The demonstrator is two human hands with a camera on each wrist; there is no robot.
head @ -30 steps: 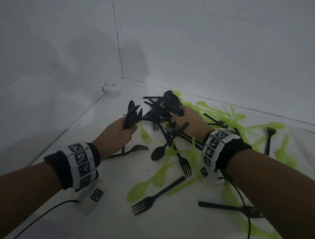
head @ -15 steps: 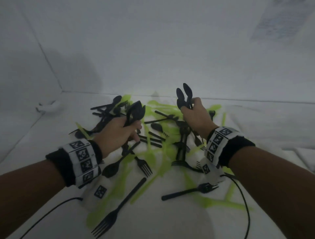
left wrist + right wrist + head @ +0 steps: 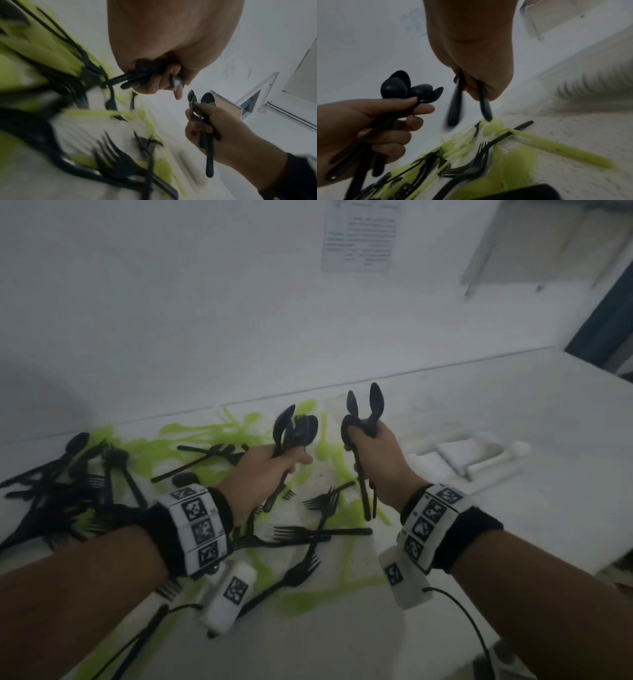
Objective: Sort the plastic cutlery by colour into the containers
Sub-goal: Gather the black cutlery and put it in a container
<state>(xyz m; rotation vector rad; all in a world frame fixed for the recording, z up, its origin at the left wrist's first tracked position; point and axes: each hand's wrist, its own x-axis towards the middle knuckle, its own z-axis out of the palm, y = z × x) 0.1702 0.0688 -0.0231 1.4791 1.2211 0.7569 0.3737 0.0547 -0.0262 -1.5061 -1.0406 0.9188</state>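
Note:
My left hand grips a bunch of black plastic spoons upright above the pile; the right wrist view shows the same bunch of spoons in the left hand. My right hand holds two black spoons with bowls up and handles hanging below; they also show in the left wrist view as black spoons in the right hand. Black forks and lime-green cutlery lie mixed on the white table.
A heap of black cutlery lies at the left. White containers sit on the table at the right, beyond my right hand. A white wall with a paper notice runs behind the table. Cables trail from both wrists.
The view has swung to the right. Both hands rose off the pile and moved right, each still holding its black spoons. The white containers came into sight.

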